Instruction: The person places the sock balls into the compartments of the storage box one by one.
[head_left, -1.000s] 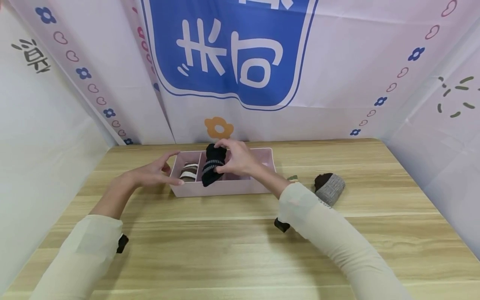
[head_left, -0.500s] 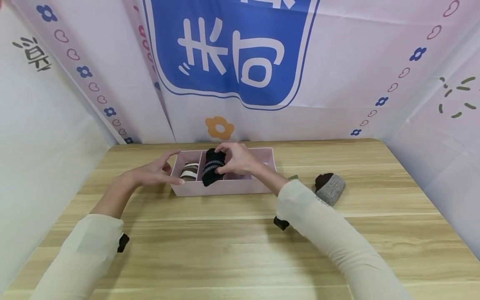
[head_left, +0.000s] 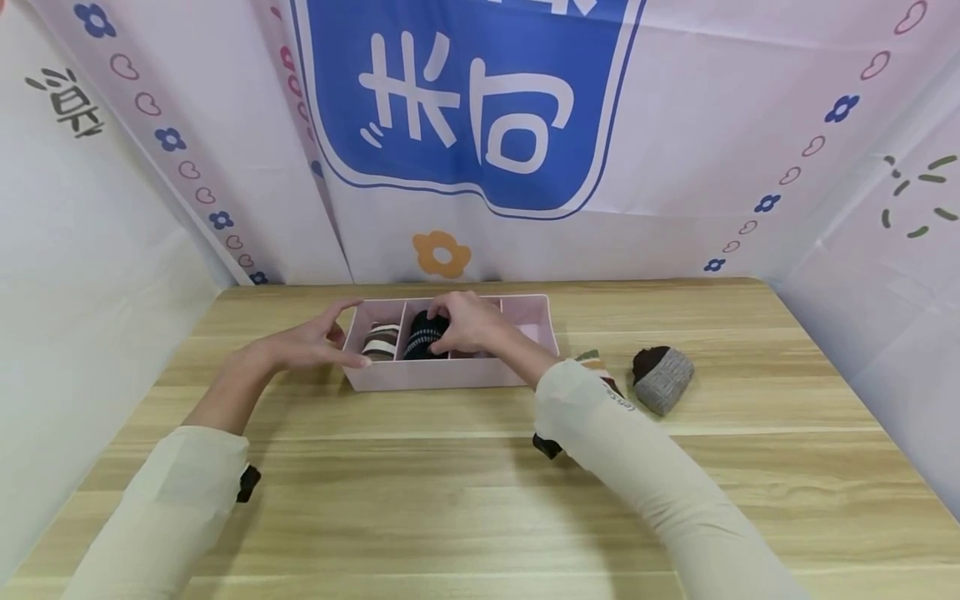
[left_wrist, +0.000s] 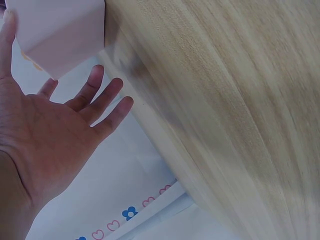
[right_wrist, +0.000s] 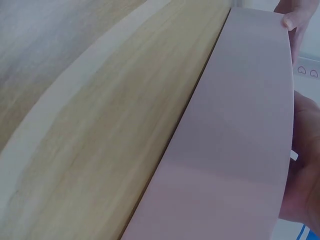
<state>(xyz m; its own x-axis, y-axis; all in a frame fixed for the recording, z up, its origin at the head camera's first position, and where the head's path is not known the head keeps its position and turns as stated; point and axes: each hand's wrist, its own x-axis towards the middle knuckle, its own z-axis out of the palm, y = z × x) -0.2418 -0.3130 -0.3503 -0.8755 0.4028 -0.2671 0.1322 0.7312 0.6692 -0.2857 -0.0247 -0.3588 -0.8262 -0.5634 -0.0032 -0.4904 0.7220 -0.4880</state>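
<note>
A long pink divided box (head_left: 435,377) stands near the back of the table. My left hand (head_left: 315,337) holds its left end, thumb on the front rim and index finger at the back corner. In the left wrist view, the other fingers of the left hand (left_wrist: 60,120) are spread, apart from the box. A brown-and-white striped rolled sock (head_left: 381,340) lies in the leftmost compartment. My right hand (head_left: 468,323) pinches a black rolled sock (head_left: 422,335) with grey stripes, down inside the compartment beside it. In the right wrist view, the box wall hides the sock.
To the right of the box lie a grey-and-dark-brown rolled sock (head_left: 663,379) and a multicoloured striped sock (head_left: 592,362), partly covered by the right forearm. A printed cloth backdrop (head_left: 637,242) rises behind the wooden table (head_left: 420,500).
My right hand has lowered the black sock from above the box's front rim into the second compartment. The left hand keeps its place on the box end.
</note>
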